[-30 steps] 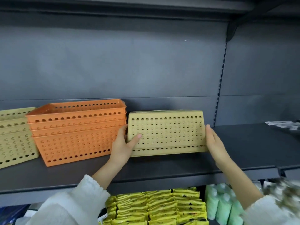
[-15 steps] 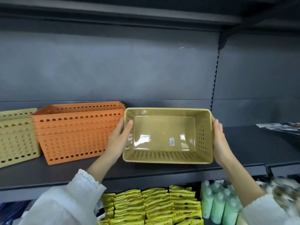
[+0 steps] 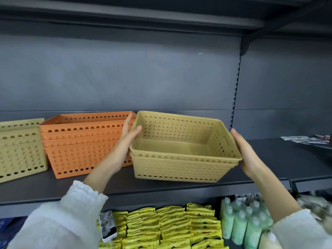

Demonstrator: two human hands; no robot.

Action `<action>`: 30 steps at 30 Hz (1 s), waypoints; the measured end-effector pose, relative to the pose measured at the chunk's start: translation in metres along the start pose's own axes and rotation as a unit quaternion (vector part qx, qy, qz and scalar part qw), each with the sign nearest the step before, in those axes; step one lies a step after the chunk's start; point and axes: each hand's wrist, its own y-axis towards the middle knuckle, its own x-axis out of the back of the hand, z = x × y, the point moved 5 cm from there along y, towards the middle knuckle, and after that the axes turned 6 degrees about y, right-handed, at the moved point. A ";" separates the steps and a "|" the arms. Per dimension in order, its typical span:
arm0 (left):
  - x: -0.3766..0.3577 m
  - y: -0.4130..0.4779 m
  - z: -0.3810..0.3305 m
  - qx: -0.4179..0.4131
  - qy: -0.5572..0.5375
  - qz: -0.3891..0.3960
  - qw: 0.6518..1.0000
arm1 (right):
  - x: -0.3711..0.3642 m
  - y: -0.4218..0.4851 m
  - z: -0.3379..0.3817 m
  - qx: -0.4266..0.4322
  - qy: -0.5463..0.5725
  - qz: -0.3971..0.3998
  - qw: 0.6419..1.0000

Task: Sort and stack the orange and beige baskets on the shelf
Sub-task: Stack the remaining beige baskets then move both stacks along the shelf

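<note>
Two beige baskets (image 3: 181,155) nested one inside the other, upright and tilted slightly, over the near part of the dark shelf (image 3: 269,162); contact between the lower one and the shelf unclear. Gripped at both short ends: left hand (image 3: 125,141) clamped on the left rim, thumb hooked over the edge, fingers behind; right hand (image 3: 242,150) pressed flat against the right wall. Just left, touching or nearly so, a stack of orange baskets (image 3: 84,141) standing on the shelf. Farther left, a second beige stack (image 3: 19,148), cut off by the frame edge. White sleeves (image 3: 62,221) on both arms. Below the shelf, yellow packets (image 3: 170,227) and pale green bottles (image 3: 240,221). Far right on the shelf, some papers (image 3: 305,140).
</note>
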 end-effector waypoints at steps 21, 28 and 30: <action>0.004 -0.023 0.011 0.013 -0.080 0.014 0.997 | -0.043 -0.019 0.060 0.156 -0.043 -0.064 0.985; 0.017 -0.018 0.014 0.032 -0.101 0.044 0.993 | -0.053 -0.012 0.072 0.149 -0.098 -0.078 0.981; 0.017 -0.018 0.013 0.039 -0.108 0.047 0.992 | -0.052 -0.016 0.069 0.140 -0.090 -0.084 0.982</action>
